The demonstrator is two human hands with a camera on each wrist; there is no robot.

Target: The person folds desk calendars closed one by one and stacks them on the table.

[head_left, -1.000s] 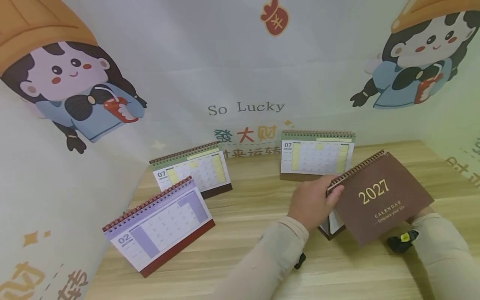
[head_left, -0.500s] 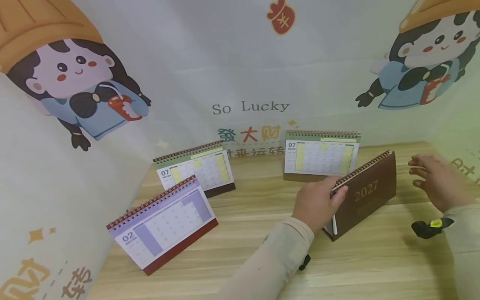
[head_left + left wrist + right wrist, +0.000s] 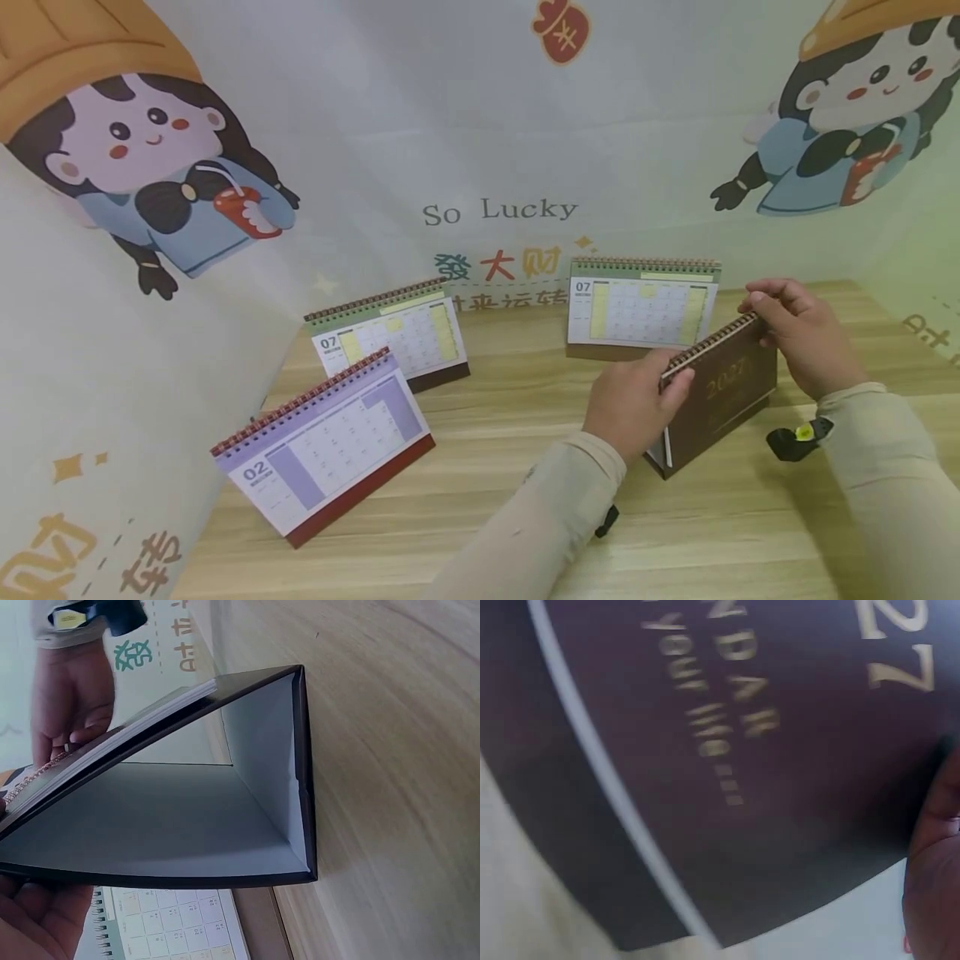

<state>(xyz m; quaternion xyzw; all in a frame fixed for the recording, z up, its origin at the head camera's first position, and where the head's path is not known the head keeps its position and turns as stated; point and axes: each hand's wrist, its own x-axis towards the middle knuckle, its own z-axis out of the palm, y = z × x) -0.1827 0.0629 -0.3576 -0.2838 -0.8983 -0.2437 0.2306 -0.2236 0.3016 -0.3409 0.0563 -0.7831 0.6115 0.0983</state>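
Note:
A brown desk calendar [image 3: 720, 404] marked 2027 stands as a tent on the table, its cover lying down against the front. My left hand [image 3: 628, 404] grips its upper left corner, thumb in front near the spiral binding. At the upper right corner, my right hand [image 3: 810, 342] pinches the binding end between thumb and fingers. The left wrist view looks into the hollow grey inside of the stand [image 3: 172, 817], with part of the left hand [image 3: 45, 919] below it. Gold lettering on the cover [image 3: 817, 787] fills the right wrist view, where the right hand [image 3: 934, 877] shows only partly.
Behind the brown calendar stands a green-topped calendar [image 3: 637, 308] on page 07. Farther left, a similar green one [image 3: 427, 333] is partly covered by a purple calendar [image 3: 330, 450] on page 02. A printed cloth [image 3: 480, 125] hangs behind the wooden table [image 3: 510, 500].
The brown cover has come down from its lifted position onto the stand. My right hand moved off to the right, then back to the upper right corner. The left hand kept its grip.

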